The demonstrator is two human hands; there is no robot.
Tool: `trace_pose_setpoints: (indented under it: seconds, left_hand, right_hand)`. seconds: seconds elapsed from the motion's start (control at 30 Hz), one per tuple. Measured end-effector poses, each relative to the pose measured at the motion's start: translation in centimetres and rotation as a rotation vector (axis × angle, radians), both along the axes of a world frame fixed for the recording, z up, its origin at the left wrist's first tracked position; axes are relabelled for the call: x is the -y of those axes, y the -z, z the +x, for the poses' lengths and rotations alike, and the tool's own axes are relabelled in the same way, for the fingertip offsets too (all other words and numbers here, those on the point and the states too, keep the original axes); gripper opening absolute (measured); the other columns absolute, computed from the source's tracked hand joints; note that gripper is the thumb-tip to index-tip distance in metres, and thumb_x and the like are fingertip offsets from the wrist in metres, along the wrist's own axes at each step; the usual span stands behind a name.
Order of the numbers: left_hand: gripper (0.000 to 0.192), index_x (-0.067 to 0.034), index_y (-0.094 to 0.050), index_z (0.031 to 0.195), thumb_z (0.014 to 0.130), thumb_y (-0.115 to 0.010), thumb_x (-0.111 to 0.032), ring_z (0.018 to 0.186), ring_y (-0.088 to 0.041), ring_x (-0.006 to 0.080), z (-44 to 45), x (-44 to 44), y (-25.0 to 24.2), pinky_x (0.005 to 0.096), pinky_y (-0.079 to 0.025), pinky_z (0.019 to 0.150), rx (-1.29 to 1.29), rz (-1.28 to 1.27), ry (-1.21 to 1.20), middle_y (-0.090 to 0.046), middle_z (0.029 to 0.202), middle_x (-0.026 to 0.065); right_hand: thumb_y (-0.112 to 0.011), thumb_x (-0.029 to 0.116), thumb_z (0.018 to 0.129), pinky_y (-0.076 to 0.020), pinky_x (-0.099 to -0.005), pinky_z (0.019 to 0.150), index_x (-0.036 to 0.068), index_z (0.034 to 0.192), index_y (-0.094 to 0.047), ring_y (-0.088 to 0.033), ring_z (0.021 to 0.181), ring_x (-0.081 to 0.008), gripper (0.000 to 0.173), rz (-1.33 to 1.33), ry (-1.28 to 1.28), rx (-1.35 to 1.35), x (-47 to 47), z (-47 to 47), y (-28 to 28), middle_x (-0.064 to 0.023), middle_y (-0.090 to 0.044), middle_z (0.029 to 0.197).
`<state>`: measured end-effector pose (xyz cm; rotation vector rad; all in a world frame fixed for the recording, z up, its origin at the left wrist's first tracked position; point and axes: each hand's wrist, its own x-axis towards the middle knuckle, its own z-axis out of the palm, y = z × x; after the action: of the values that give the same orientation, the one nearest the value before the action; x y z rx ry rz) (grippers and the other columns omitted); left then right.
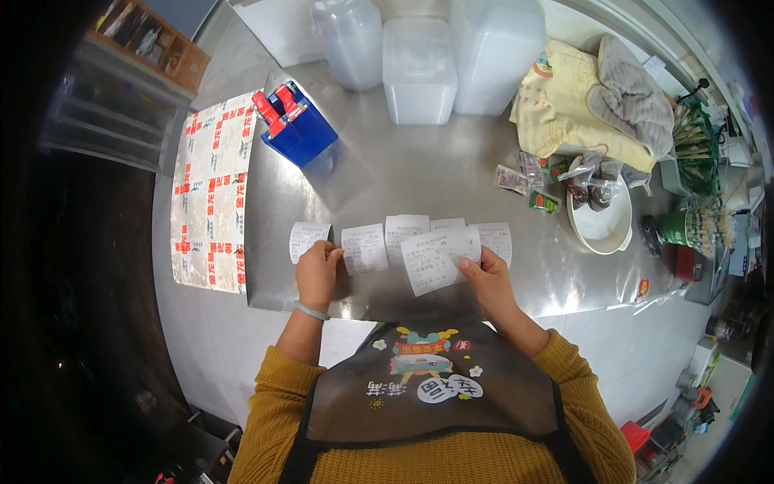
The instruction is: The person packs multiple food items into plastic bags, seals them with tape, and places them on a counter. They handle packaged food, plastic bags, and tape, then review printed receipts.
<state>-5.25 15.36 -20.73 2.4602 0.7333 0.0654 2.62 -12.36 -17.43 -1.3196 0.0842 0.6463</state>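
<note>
Several white paper slips with print and handwriting lie in a row on the steel table. My right hand (494,284) grips a paper slip (430,261) between thumb and fingers, raised over the others and partly covering them. At the row's right end, another slip (500,235) shows behind my right hand. My left hand (318,270), with a pale bangle at the wrist, is at the row's left end; its fingertips are between the leftmost slip (307,235) and the curled slip beside it (364,249). Whether the left fingers pinch any paper cannot be told.
A blue holder (305,136) with red packs stands at the back left. Translucent plastic containers (419,72) line the back. To the right are a white bowl (598,233) with filled small bags, loose sachets (545,202), a yellow cloth (559,100) and bundled skewers (707,233).
</note>
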Motion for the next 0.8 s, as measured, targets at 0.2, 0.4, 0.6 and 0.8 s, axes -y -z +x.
trace_pose_setpoints:
  seconds: [0.2, 0.4, 0.6, 0.8]
  left_hand:
    - [0.01, 0.0, -0.057, 0.082, 0.082, -0.062, -0.009, 0.059, -0.049, 0.0078, -0.6, 6.3, -3.9, 0.0233, -0.04, 0.052, 0.152, -0.647, 0.036, -0.056, 0.067, 0.0013]
    - [0.018, -0.001, -0.051, 0.071, 0.084, -0.059, -0.01, 0.058, -0.04, 0.0068, -1.1, 7.4, -4.3, 0.025, -0.036, 0.051, 0.18, -0.77, -0.024, -0.047, 0.059, 0.0003]
    - [0.023, -0.001, -0.051, 0.076, 0.091, -0.05, -0.019, 0.065, -0.043, 0.0075, -0.7, -3.0, 0.3, 0.0253, -0.039, 0.059, 0.186, -0.788, -0.049, -0.05, 0.068, -0.0016]
    - [0.021, -0.002, -0.059, 0.091, 0.092, -0.048, -0.02, 0.07, -0.046, 0.0056, -1.8, -7.8, 5.6, 0.0212, -0.039, 0.062, 0.174, -0.775, -0.106, -0.056, 0.079, 0.0004]
  right_hand:
    - [-0.056, 0.012, 0.087, -0.0432, -0.0234, 0.075, -0.001, 0.105, -0.059, -0.053, 0.084, -0.0073, 0.022, 0.016, -0.048, 0.045, -0.6, -0.3, 0.3, -0.0018, -0.062, 0.094]
    - [-0.059, 0.014, 0.085, -0.0436, -0.023, 0.072, 0.0, 0.1, -0.06, -0.053, 0.081, -0.007, 0.02, -0.069, -0.07, 0.049, -1.6, -0.6, 0.8, -0.0017, -0.062, 0.092]
    - [-0.056, 0.011, 0.086, -0.0445, -0.0234, 0.072, 0.0, 0.1, -0.06, -0.055, 0.079, -0.0082, 0.018, 0.063, 0.037, -0.007, -1.7, -0.3, 0.5, -0.0025, -0.062, 0.092]
    - [-0.055, 0.011, 0.087, -0.0441, -0.0245, 0.075, -0.002, 0.102, -0.059, -0.055, 0.082, -0.0087, 0.02, 0.001, -0.011, 0.038, -2.1, -0.4, 0.2, -0.0031, -0.062, 0.093]
